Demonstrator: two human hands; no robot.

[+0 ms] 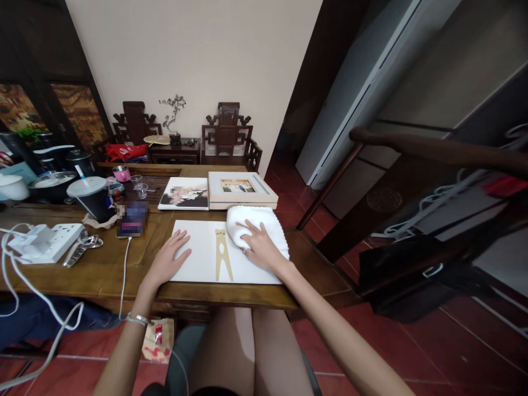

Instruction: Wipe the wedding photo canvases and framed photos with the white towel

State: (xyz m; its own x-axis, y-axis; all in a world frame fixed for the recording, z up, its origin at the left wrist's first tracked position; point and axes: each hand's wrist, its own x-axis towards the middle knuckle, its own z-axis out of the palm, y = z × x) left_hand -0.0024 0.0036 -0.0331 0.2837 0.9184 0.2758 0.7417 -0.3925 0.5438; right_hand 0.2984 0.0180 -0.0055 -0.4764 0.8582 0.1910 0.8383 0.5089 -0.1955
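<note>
A flat white board (193, 264) lies at the table's front edge, with a gold-coloured cat-shaped cutout (221, 247) upright in its middle. My left hand (175, 254) rests flat on the board's left edge, fingers spread, holding nothing. On the right part of the board is a folded white towel (270, 223), which reaches the board's right edge. My right hand (260, 246) lies on top of it with fingers apart, pressing into the cloth. The towel covers the board's upper right corner.
Behind the board lie a photo panel (185, 192) and a framed picture (243, 190). To the left are a charging phone (132, 219), a lidded cup (93, 198), a power strip (55, 245) and loose cables. A wooden chair (383, 192) stands right.
</note>
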